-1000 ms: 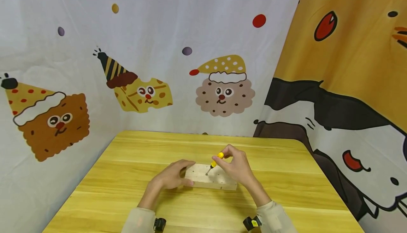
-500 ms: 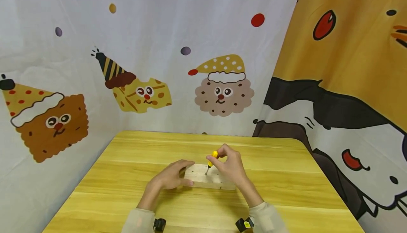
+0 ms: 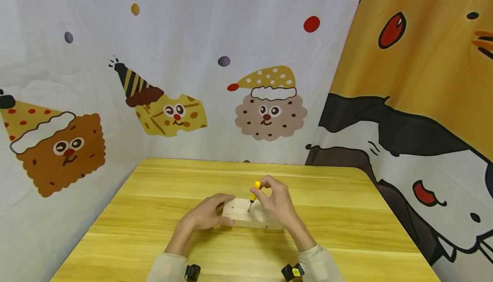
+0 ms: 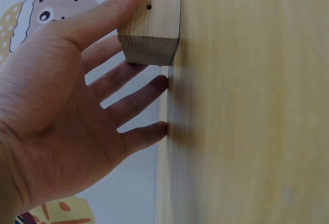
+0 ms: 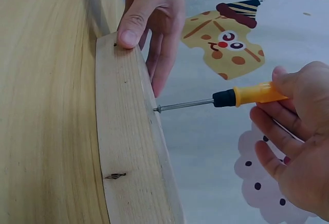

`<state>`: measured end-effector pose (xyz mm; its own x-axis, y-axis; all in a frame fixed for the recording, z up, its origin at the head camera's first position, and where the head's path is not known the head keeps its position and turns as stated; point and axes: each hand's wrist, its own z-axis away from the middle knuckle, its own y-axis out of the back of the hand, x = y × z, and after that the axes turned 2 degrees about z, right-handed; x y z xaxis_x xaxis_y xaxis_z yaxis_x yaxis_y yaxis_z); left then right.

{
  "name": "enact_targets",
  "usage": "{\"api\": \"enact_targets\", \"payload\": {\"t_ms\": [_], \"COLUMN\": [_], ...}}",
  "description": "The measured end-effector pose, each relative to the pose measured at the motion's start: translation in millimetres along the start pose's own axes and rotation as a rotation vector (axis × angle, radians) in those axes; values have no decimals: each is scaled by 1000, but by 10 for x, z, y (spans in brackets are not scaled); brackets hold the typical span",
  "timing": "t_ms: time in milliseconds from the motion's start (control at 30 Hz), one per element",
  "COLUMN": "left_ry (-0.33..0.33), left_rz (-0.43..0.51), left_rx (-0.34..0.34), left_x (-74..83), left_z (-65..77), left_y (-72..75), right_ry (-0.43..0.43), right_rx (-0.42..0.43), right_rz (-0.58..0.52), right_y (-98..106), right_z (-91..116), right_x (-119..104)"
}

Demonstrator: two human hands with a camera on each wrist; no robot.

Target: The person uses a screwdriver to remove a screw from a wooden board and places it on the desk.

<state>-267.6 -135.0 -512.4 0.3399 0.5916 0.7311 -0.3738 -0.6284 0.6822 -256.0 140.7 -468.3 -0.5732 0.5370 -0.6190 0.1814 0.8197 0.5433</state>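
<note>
The block (image 5: 123, 126) is matt, grained wood, the screwdriver (image 5: 224, 98) smooth plastic and metal, the worktop (image 3: 335, 205) smooth wood-grain, the backdrop (image 3: 185, 29) matt cloth.

Block (image 3: 252, 218) on table (image 3: 154, 188), under screwdriver (image 3: 252, 197)

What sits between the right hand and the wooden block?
The yellow-handled screwdriver, held by the right hand, then a small screw where its shaft meets the wooden block. Right wrist view shows both.

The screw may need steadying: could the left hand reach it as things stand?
Probably yes, if the left hand lets go of the wooden block: nothing appears to stand between hand and screw, though the screwdriver meets its head.
</note>
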Motion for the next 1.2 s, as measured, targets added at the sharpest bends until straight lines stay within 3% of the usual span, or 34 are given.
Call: {"api": "enact_targets", "payload": {"t_ms": [267,500,767,1033,1200], "left_ry": [7,-11,-18,-6,-8], "left_rz": [19,18,8,26,31], "left_rx": [-3,-13,-16,-16,-15], "left_x": [17,11,-1,10,15], "left_z": [11,22,8,14,16], "left_y": [10,21,17,5,8], "right_ry": [90,86,104,226,248], "right_rx": [-51,-121,-31,103,136], "right_rz": [-36,-104,-55,35,27], "right_y": [21,6,-36,-108,-132], "right_z": [-15,-11,-6,-11,-27], "right_x": [46,51,93,165,165]}}
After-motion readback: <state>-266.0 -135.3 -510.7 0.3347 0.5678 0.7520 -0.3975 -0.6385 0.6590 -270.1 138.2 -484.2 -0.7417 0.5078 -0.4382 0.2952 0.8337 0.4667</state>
